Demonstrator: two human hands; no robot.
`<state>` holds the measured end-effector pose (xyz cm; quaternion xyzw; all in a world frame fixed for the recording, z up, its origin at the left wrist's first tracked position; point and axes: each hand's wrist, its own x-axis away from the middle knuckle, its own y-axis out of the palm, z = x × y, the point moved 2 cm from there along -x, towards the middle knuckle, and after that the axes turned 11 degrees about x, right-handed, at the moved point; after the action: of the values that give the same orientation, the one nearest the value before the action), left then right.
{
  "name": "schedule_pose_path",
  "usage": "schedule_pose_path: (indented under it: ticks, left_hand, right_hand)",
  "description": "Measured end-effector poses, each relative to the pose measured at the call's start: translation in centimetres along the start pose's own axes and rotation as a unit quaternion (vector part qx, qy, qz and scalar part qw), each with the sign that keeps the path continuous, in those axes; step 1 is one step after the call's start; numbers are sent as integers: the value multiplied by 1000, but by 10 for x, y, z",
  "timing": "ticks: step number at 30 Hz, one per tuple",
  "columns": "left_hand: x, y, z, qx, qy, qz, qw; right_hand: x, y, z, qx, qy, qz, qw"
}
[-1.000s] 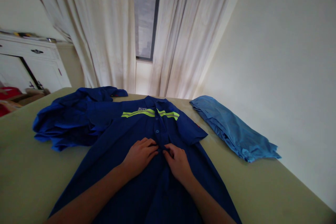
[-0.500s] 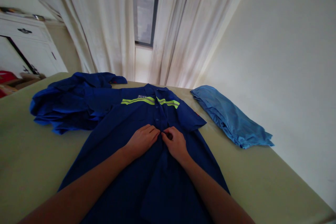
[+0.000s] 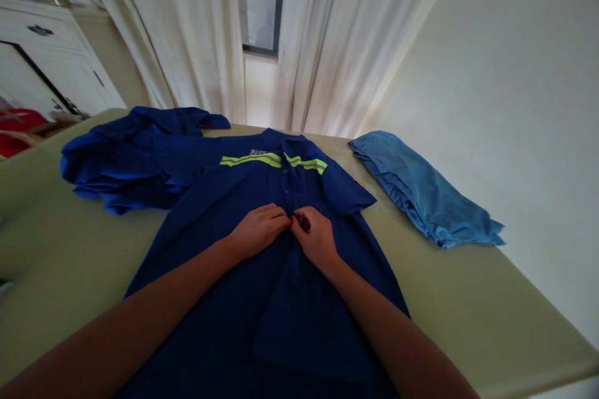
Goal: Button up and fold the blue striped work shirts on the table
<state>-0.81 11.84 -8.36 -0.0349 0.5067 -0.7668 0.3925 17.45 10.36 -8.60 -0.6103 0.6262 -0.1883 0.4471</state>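
A dark blue short-sleeved work shirt [image 3: 224,324] lies spread on the table, collar at the far end, with yellow-green and grey reflective strips across its chest. Both hands meet at its front opening, below the buttons that show. My left hand [image 3: 262,229] is closed on the shirt's edge, its fingertips pinched together. Right beside it, my right hand [image 3: 316,237] pinches the other edge between thumb and forefinger. Whether a button is between the fingertips is hidden. Under the hands, the lower front hangs partly open in a loose flap.
A crumpled blue garment [image 3: 126,162] lies at the left, against the shirt's sleeve. A folded light blue garment [image 3: 425,190] rests at the right of the pale green table [image 3: 449,312]. Behind are curtains [image 3: 196,31], a white cabinet [image 3: 56,43] and a wall [image 3: 524,75].
The view has tilted down a little, so everything sits higher in the picture. Both hands keep their pinch at the same place on the shirt front.
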Motion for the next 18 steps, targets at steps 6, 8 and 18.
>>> schedule_pose_path:
  ticks: [6,8,18]
  left_hand:
    - [-1,-1,-3,53,-56,62,995]
    - [-2,-2,-3,79,-81,60,992]
    - [-6,3,9,56,-138,110,983]
  right_hand:
    - [1,1,3,1,-4,-18,1000]
    - [1,2,2,3,-9,-20,1000]
    - [3,-8,-6,-33,-23,-26,999]
